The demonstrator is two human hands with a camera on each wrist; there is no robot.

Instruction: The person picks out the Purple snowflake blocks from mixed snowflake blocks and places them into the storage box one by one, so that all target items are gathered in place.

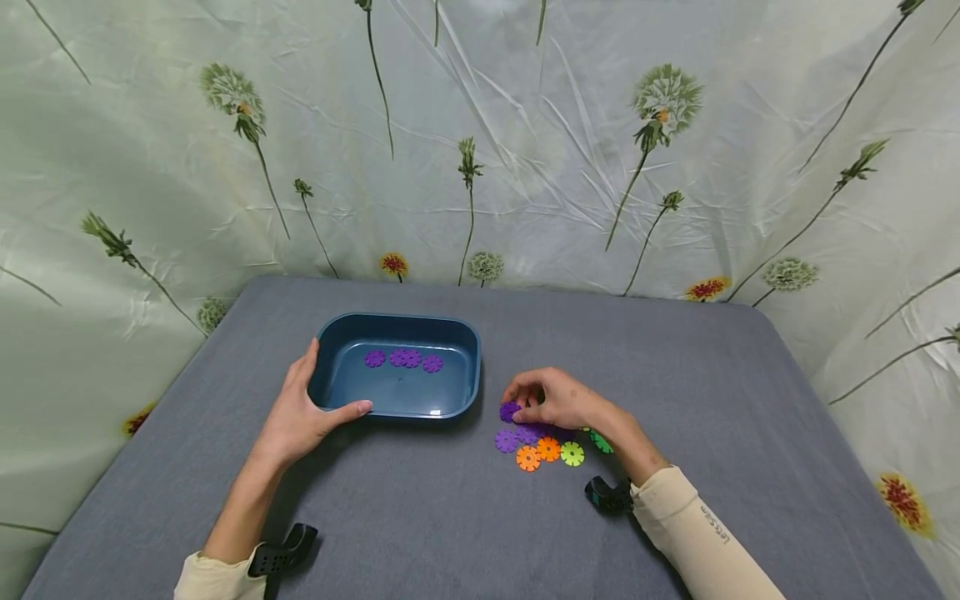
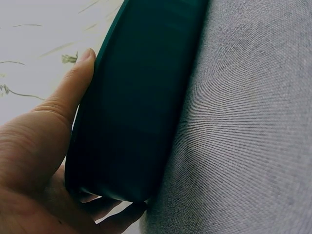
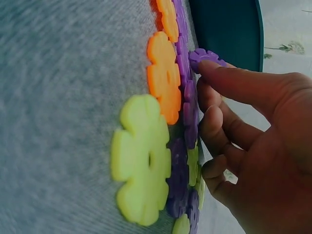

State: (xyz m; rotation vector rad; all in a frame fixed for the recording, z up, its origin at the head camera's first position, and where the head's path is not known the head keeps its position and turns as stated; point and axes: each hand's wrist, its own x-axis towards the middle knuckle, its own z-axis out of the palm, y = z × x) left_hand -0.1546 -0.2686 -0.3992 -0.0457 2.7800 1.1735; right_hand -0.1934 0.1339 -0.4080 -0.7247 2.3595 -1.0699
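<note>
My left hand grips the left end of a dark blue plastic tub, its thumb over the near rim and its fingers around the outer side. Several purple flower-shaped discs lie on the tub's floor. Right of the tub, my right hand pinches one purple notched disc between thumb and fingers, just above the pile. Below that hand lie more purple discs, orange discs, a yellow-green disc and a green disc. The right hand hides part of the pile.
A grey cloth covers the table. Behind it hangs a pale curtain printed with dandelions. Black bands sit on both wrists, by cream sleeves.
</note>
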